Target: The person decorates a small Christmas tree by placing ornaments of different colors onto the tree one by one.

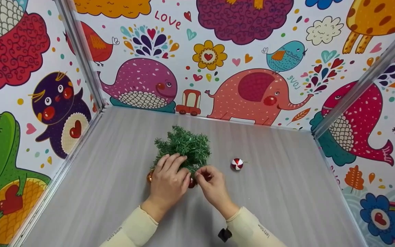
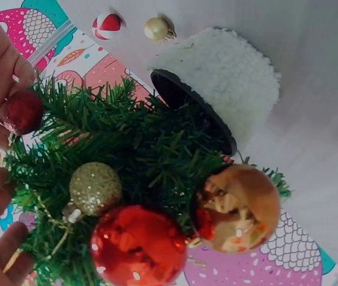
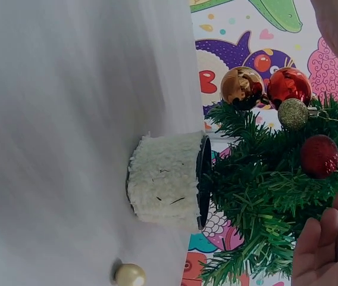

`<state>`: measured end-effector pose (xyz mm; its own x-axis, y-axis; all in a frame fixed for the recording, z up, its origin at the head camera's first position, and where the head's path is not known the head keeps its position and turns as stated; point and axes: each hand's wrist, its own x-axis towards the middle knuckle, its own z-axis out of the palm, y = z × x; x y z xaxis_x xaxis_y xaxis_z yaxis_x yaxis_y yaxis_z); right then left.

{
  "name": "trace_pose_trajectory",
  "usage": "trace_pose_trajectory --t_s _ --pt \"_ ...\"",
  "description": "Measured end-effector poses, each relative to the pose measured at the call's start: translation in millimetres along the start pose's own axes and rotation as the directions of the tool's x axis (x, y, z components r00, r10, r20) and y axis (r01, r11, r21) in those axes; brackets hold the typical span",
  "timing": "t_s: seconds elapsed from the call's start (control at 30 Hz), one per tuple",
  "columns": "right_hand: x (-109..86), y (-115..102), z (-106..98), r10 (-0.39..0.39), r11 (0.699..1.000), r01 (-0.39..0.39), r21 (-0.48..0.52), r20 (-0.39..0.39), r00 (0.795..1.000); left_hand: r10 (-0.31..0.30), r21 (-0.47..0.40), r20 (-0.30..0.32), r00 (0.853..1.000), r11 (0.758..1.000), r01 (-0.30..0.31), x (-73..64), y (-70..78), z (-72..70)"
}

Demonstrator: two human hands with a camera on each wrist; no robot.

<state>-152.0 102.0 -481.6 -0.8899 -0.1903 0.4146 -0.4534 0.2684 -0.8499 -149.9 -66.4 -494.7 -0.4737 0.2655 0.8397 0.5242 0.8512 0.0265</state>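
A small artificial Christmas tree stands in a pot wrapped in white fleece, which the hands hide in the head view. My left hand rests over the front branches, fingers extended and spread. To its right, my right hand has thumb and index finger pinched together at the branch tips. Whatever thin part they pinch, I cannot tell. Beside those fingertips hangs a dark red bauble. Shiny gold, shiny red and glittery gold baubles also hang on the tree.
A red-and-white striped bauble lies on the table to the right of the tree. Near the pot lies a pale gold bauble. Walls with cartoon animals enclose the table at the back and sides.
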Motion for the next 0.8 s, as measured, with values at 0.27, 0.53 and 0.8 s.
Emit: trace_pose_trajectory --t_s 0.27,0.53,0.8 --pt "4.4 -1 3 0.03 1.0 -0.03 -0.006 -0.051 0.998 -0.044 0.035 -0.037 0.998 0.998 0.045 1.7 4.8 1.1" --pt "1.8 41 9 0.066 0.997 -0.066 -0.049 0.016 0.998 -0.053 0.046 0.014 0.999 0.998 0.052 1.7 3.3 0.8" --pt "-1.8 42 7 0.022 0.981 -0.003 -0.194 0.095 0.995 -0.028 0.031 0.061 0.998 0.999 0.026 2.4 1.8 0.6"
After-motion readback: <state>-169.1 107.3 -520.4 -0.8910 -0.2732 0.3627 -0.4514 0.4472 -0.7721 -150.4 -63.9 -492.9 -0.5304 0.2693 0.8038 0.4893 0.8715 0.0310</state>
